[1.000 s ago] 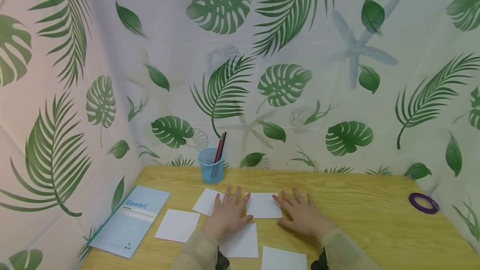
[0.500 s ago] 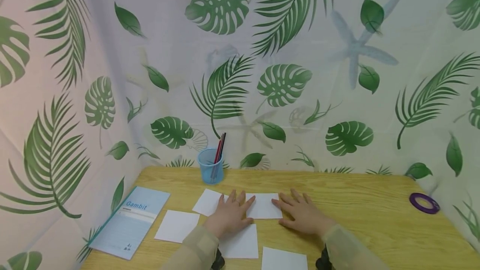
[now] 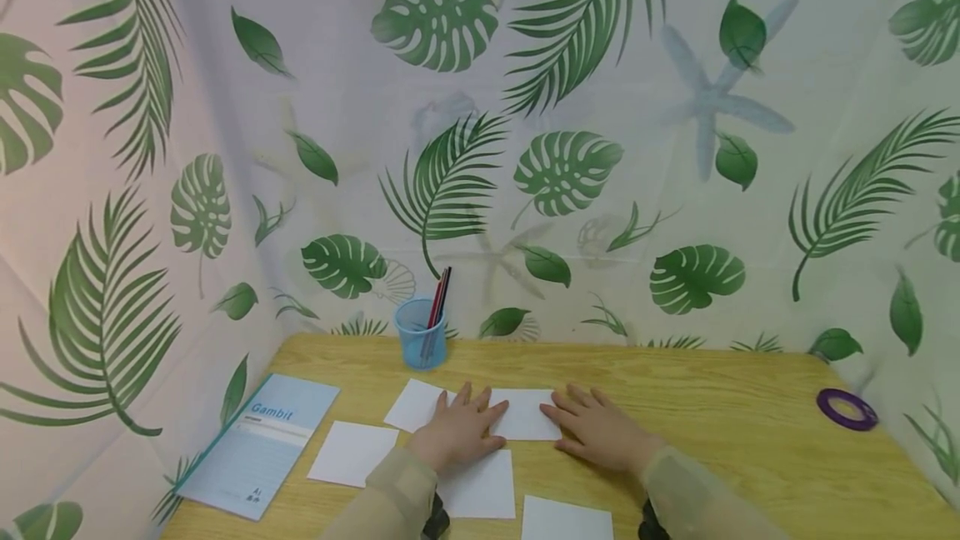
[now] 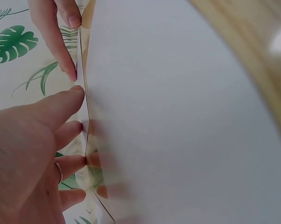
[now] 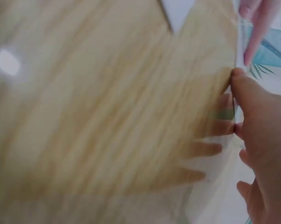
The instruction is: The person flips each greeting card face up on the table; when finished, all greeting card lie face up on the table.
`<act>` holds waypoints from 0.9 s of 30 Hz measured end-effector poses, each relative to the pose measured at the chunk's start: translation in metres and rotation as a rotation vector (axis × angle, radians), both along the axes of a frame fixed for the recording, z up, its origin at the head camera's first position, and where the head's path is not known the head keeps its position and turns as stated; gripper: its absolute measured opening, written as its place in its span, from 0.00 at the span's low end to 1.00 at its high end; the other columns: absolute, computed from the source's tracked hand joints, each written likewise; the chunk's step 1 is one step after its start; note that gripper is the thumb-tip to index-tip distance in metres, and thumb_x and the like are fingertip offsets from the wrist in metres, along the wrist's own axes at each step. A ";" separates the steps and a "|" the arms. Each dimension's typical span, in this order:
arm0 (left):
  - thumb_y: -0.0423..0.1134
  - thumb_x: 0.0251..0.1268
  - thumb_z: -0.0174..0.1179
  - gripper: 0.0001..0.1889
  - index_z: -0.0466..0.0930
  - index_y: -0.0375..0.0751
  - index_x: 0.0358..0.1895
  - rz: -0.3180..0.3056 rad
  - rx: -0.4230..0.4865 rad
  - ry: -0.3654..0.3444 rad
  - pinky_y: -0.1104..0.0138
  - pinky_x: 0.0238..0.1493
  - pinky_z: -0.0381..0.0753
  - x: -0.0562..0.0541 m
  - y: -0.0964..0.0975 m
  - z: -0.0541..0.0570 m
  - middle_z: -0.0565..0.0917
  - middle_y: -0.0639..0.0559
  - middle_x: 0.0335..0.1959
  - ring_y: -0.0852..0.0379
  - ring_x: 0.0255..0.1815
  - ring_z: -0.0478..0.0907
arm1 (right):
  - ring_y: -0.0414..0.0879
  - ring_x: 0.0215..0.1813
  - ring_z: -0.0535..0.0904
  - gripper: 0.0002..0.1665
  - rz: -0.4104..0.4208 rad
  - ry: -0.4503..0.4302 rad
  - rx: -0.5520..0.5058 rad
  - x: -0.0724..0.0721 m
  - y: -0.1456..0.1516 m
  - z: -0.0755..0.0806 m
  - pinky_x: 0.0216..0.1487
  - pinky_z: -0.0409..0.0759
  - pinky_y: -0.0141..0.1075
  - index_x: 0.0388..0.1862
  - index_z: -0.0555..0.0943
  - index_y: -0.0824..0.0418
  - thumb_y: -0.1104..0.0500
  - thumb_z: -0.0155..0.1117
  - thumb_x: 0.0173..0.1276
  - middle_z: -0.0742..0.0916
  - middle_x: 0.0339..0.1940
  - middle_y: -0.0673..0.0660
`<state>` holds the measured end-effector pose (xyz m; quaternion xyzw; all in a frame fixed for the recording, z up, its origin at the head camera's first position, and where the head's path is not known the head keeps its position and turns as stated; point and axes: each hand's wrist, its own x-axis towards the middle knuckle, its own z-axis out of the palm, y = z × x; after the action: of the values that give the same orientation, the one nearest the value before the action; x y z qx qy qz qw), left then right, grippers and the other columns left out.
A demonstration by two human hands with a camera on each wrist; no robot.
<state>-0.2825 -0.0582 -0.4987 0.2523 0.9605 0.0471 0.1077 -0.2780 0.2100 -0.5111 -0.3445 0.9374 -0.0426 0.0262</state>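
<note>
A white paper square lies between my two hands in the head view. My left hand is spread on the table, with its index fingertip and thumb at the square's left side. A ring shows on one finger of the left hand in the left wrist view. My right hand rests with spread fingers, its index fingertip over the square's right edge. The left hand partly covers a second paper square behind it and a third paper square below it.
Another paper square lies to the left, and one more sheet at the front. A notebook is at the far left. A blue mesh cup with pencils stands at the back. A purple ring lies at the right.
My left hand has shifted slightly right and toward me, and the right hand slightly left. The paper squares stay in about the same places.
</note>
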 end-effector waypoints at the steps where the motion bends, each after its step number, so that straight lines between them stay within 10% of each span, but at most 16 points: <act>1: 0.62 0.71 0.51 0.32 0.62 0.62 0.75 -0.001 0.001 0.000 0.36 0.74 0.55 0.000 0.000 0.000 0.61 0.50 0.78 0.38 0.80 0.51 | 0.65 0.76 0.61 0.34 0.011 0.014 0.014 0.000 0.000 0.001 0.70 0.62 0.67 0.76 0.66 0.56 0.41 0.49 0.77 0.72 0.74 0.61; 11: 0.60 0.70 0.55 0.32 0.64 0.61 0.75 -0.022 -0.007 0.041 0.36 0.72 0.60 -0.004 0.001 -0.001 0.65 0.49 0.76 0.38 0.78 0.57 | 0.58 0.70 0.73 0.31 0.110 0.152 0.089 -0.003 -0.004 0.006 0.67 0.73 0.58 0.73 0.69 0.59 0.48 0.53 0.76 0.78 0.68 0.63; 27: 0.62 0.68 0.55 0.34 0.59 0.64 0.76 -0.044 -0.016 0.073 0.37 0.71 0.61 -0.008 0.001 -0.009 0.67 0.49 0.75 0.40 0.77 0.60 | 0.56 0.69 0.74 0.31 0.106 0.135 0.073 -0.007 -0.001 -0.004 0.67 0.73 0.55 0.77 0.62 0.55 0.50 0.50 0.78 0.77 0.69 0.61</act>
<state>-0.2905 -0.0577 -0.5073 0.2743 0.9583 0.0279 0.0753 -0.2849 0.2092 -0.5155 -0.3946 0.9184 0.0166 -0.0223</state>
